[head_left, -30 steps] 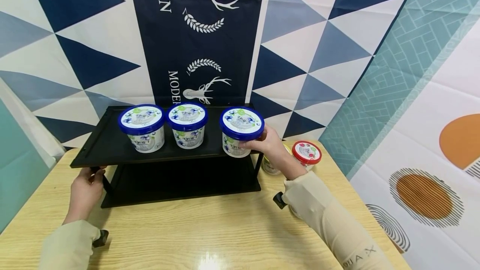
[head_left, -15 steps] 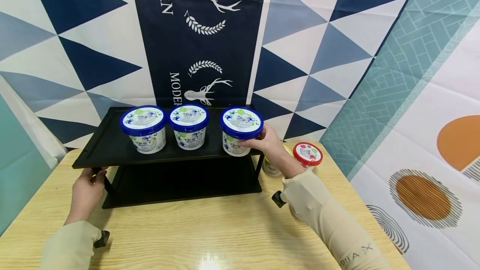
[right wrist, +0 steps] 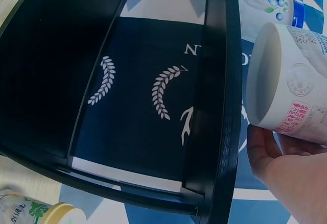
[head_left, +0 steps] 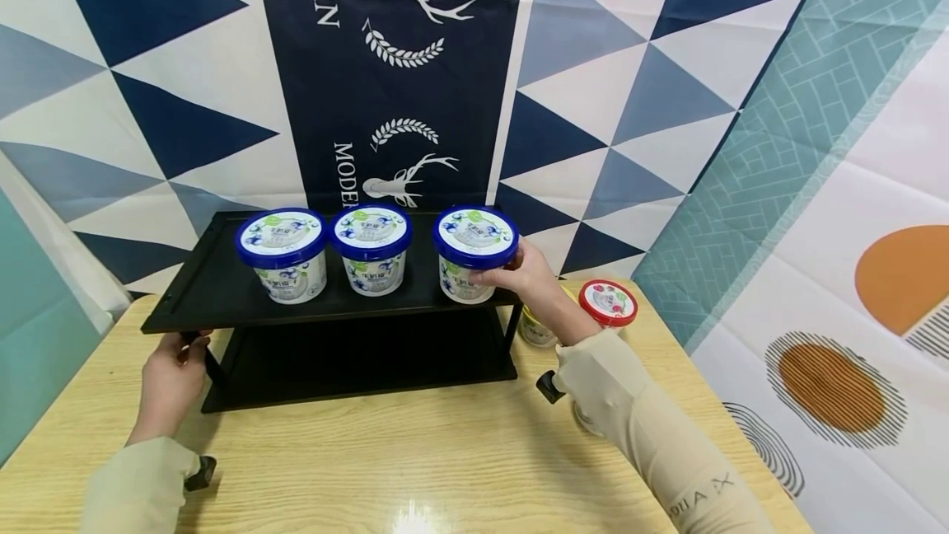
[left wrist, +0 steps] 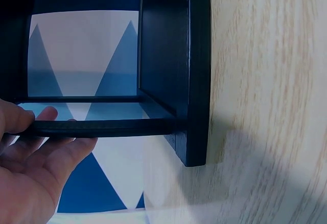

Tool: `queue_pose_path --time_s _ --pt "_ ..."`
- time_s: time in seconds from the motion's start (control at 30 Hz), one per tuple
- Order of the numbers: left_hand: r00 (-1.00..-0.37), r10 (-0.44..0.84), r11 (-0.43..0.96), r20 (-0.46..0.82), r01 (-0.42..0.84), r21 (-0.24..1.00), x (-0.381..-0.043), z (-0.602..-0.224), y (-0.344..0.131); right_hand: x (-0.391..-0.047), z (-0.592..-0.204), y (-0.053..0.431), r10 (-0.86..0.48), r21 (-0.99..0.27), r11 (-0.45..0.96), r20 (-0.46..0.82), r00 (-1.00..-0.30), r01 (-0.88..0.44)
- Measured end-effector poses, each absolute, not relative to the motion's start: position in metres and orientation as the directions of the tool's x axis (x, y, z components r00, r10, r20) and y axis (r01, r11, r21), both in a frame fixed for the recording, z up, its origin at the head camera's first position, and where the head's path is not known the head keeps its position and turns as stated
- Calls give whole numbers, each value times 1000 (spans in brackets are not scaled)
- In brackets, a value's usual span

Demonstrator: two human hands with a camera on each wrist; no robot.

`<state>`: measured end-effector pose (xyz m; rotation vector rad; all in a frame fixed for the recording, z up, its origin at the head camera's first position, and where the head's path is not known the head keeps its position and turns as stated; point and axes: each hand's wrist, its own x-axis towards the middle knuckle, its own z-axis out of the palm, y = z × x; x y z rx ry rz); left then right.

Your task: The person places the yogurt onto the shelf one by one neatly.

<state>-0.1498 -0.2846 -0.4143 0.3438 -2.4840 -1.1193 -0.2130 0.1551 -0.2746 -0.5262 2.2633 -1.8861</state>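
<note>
My right hand (head_left: 532, 277) grips a tub with a blue lid (head_left: 476, 239) from its right side, above the right end of the black two-tier rack (head_left: 356, 353). In the right wrist view, the underside of this white tub (right wrist: 265, 76) shows, with a narrow gap between it and the upper shelf's edge (right wrist: 230, 106). Two matching blue-lidded tubs, a left one (head_left: 289, 270) and a middle one (head_left: 372, 266), stand upright on the upper shelf. Below that shelf's left end, my left hand (head_left: 172, 381) pinches the rack's front post (left wrist: 102, 128) between thumb and fingers.
Right of the rack, partly behind my right arm, are a yellow-lidded tub (head_left: 535, 330) and a red-lidded tub (head_left: 608, 303). Another pale container (head_left: 586, 419) is mostly hidden by the sleeve. Patterned cloth (head_left: 415, 89) hangs close behind the rack on the wooden table (head_left: 356, 468).
The right hand has moved the blue-lidded tub slightly back, away from the shelf's front edge. The left hand keeps its place on the post.
</note>
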Motion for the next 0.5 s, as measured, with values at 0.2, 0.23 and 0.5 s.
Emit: queue_pose_path --time_s 0.2,0.23,0.5 --pt "-895 -373 644 246 -58 763 -150 -413 -284 -215 -273 153 -353 -974 158 100 -930 -164" --pt "-895 -373 644 245 -60 763 -149 -413 -284 -215 -273 153 -352 -973 160 101 -931 -166" --pt "-894 -381 634 234 -69 771 -149 -412 -283 -218 -273 152 -353 -970 156 120 -928 -185"
